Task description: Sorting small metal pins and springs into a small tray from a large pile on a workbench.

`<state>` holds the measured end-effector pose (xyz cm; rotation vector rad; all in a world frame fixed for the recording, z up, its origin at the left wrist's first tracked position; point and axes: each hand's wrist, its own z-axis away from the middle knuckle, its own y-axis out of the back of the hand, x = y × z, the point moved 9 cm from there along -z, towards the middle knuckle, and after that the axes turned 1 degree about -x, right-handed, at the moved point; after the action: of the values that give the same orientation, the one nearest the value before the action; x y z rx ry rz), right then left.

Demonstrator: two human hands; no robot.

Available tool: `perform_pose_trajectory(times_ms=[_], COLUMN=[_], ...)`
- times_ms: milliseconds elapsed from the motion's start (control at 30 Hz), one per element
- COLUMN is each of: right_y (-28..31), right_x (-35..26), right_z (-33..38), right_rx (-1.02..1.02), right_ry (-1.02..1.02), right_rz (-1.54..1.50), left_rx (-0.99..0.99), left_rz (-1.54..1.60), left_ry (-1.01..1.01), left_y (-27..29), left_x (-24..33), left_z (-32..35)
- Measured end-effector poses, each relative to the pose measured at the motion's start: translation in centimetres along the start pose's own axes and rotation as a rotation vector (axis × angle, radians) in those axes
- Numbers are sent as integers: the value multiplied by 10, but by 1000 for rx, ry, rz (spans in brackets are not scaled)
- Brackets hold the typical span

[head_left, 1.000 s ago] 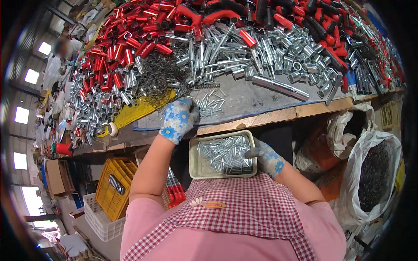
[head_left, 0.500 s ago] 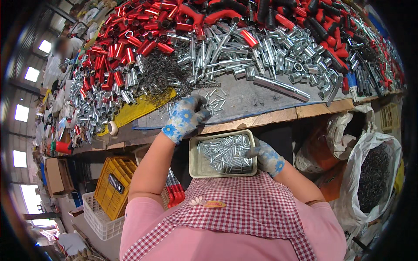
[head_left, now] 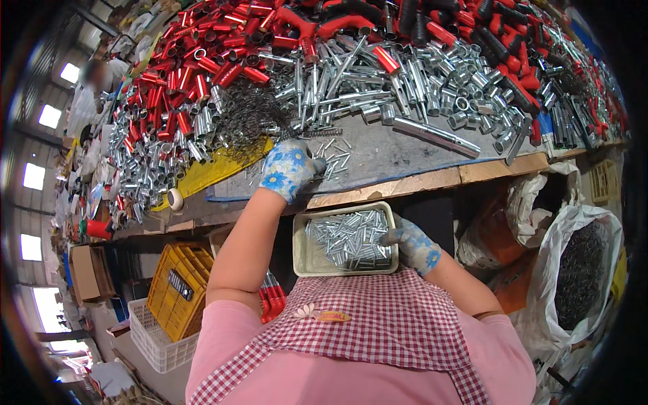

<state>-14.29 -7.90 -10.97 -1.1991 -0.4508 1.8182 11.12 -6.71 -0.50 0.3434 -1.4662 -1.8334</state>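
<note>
A cream rectangular tray point(head_left: 302, 260) with many small silver pins point(head_left: 351, 236) stands against my apron, below the bench edge. My right hand point(head_left: 417, 248), in a blue-flowered glove, grips the tray's right side with the thumb over the rim. My left hand point(head_left: 289, 170), gloved alike, rests on the bench beside a small scatter of loose pins point(head_left: 336, 158). Its fingers curl inward and the back of the glove partly hides them, so whatever they hold does not show. Behind that hand lies a tangled heap of dark springs point(head_left: 253, 111).
Red sleeves point(head_left: 196, 74), silver tubes point(head_left: 412, 74) and red-black handles point(head_left: 506, 47) heap across the bench point(head_left: 378, 152). White sacks point(head_left: 540, 270) stand at the right. A yellow crate point(head_left: 177, 290) sits in a white basket point(head_left: 152, 337) at the left. A person point(head_left: 88, 101) is at far left.
My left hand has shifted slightly left on the bench, uncovering more loose pins, and its forearm has swung along. My right hand and the tray have stayed put.
</note>
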Motion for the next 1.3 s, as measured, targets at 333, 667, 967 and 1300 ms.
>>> perform_pose_trajectory(times_ms=[333,667,967,1300], right_y=[5,5,5,6], right_x=[3,3,6,10], right_z=[1,1,0,-1], right_rx=[23,-17,21,-26], right_ry=[-24,4,-32,-19], right_rz=[31,29,18,-4], left_rx=[30,76,66,81], left_rz=[-153,-96,-176,-251], left_ry=[-124,-188,-135,-197], left_y=[6,1,5,4], left_x=[20,9,11,16], left_z=[-6,-4,4,0])
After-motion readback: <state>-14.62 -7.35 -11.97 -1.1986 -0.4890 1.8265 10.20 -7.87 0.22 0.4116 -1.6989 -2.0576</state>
